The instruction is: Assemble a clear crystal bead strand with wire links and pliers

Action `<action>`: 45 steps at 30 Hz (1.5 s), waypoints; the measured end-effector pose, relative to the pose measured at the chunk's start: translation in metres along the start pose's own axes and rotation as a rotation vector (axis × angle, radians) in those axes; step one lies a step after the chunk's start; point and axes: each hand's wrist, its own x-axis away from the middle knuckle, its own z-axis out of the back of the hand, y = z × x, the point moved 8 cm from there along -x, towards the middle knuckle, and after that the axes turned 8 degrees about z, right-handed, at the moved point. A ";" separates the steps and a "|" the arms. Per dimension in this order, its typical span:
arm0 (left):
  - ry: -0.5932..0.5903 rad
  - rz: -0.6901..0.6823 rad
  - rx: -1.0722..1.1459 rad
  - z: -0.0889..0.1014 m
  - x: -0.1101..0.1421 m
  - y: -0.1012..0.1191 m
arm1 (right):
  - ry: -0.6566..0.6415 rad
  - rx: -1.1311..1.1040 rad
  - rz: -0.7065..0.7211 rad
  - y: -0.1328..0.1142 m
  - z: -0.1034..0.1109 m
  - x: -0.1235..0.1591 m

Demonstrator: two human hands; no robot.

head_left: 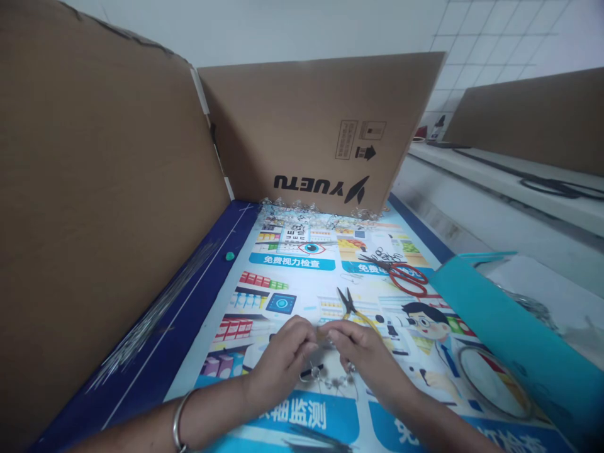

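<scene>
Both of my hands meet over the printed mat, their fingertips almost touching. My left hand is closed in a pinch on a thin wire piece with loops and what look like small clear beads. My right hand pinches the same piece from the other side, and part of it hangs below the fingers. The exact spot between the fingertips is hidden. Just beyond my right hand lie pliers with dark jaws and yellow handles, partly covered by the hand.
Red-handled scissors lie farther right, beside small dark rings. Straight wires are bundled along the left edge. Looped wire pieces line the back under a cardboard panel. A teal box holding metal bits stands right.
</scene>
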 end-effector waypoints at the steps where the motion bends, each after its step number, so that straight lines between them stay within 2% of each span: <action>1: -0.003 0.012 -0.006 0.000 0.000 -0.001 | 0.004 -0.007 -0.001 0.001 0.000 0.000; 8: 0.054 0.148 -0.012 0.006 0.000 -0.013 | 0.100 -0.168 0.016 0.006 0.002 0.002; 12: 0.087 0.188 0.025 0.009 0.002 -0.014 | 0.097 -0.160 0.005 0.006 -0.002 0.005; 18: 0.013 0.234 0.101 -0.001 0.006 -0.015 | 0.141 -0.073 0.018 0.003 -0.007 0.007; 22: 0.109 0.293 0.126 0.007 0.005 -0.022 | 0.134 -0.049 0.023 0.002 -0.005 0.011; 25: 0.190 0.341 0.220 0.013 0.003 -0.030 | 0.087 -0.049 -0.032 0.007 -0.007 0.017; 29: 0.268 0.399 0.374 0.018 0.000 -0.038 | -0.068 -0.066 -0.135 0.014 -0.024 0.027; 32: 0.301 0.427 0.487 0.019 -0.001 -0.039 | -0.135 -0.092 -0.166 0.016 -0.036 0.030; 37: 0.240 0.505 0.814 0.009 0.001 -0.041 | -0.130 -0.044 -0.177 0.020 -0.037 0.029; 40: 0.163 0.587 0.994 0.000 0.001 -0.041 | -0.051 -0.072 -0.166 0.017 -0.031 0.028; 45: 0.092 0.661 1.045 -0.008 0.001 -0.039 | 0.024 -0.207 -0.129 0.009 -0.027 0.028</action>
